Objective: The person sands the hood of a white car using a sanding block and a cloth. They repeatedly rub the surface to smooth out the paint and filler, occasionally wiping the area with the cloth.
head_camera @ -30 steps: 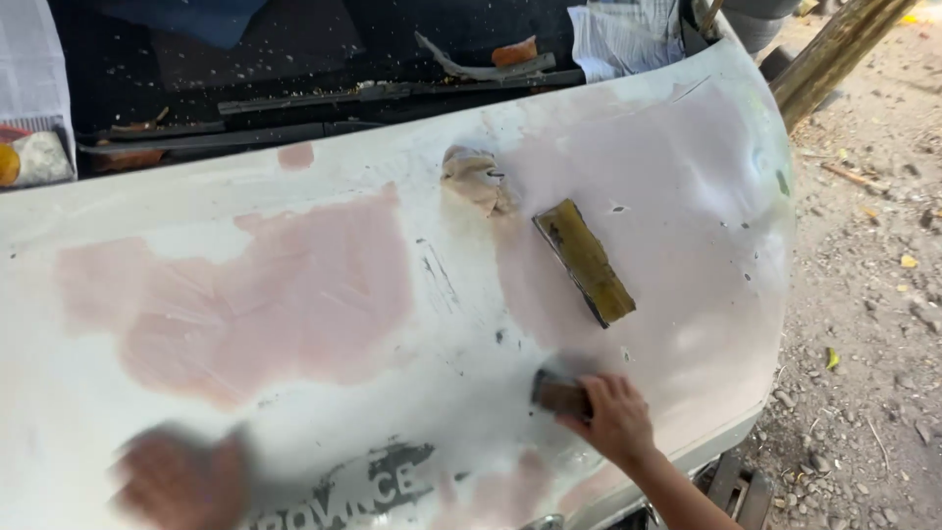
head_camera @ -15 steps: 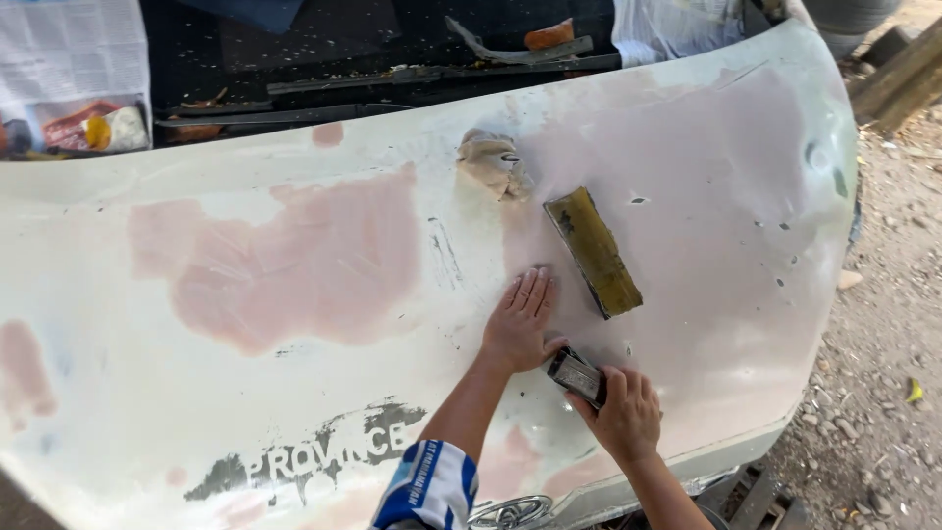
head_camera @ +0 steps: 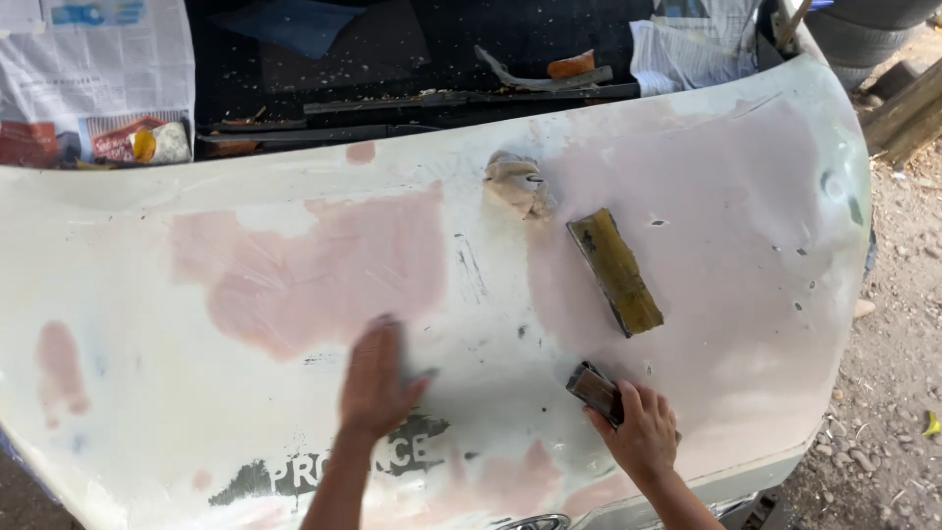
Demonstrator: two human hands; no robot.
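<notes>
A white car hood (head_camera: pixel 147 393) with pink filler patches fills the view. My left hand (head_camera: pixel 378 378) lies flat on it, palm down, fingers pointing away from me, at the lower edge of the big pink patch (head_camera: pixel 314 270). My right hand (head_camera: pixel 643 432) grips a small dark sanding block (head_camera: pixel 596 390) and holds it against the hood near the front edge. A long yellowish wooden block (head_camera: pixel 616 271) lies loose on the hood just above my right hand. A crumpled tan rag (head_camera: pixel 520 184) sits further up.
Newspaper (head_camera: pixel 93 69) masks the windscreen at top left and top right. Wiper arms (head_camera: pixel 392 108) lie along the dark cowl. Gravel ground (head_camera: pixel 893 393) and wooden planks (head_camera: pixel 903 108) are on the right, past the hood's edge.
My left hand has slid left across the hood, from beside the yellowish block to the pink patch's lower edge. My right hand stays near the front edge with the sanding block.
</notes>
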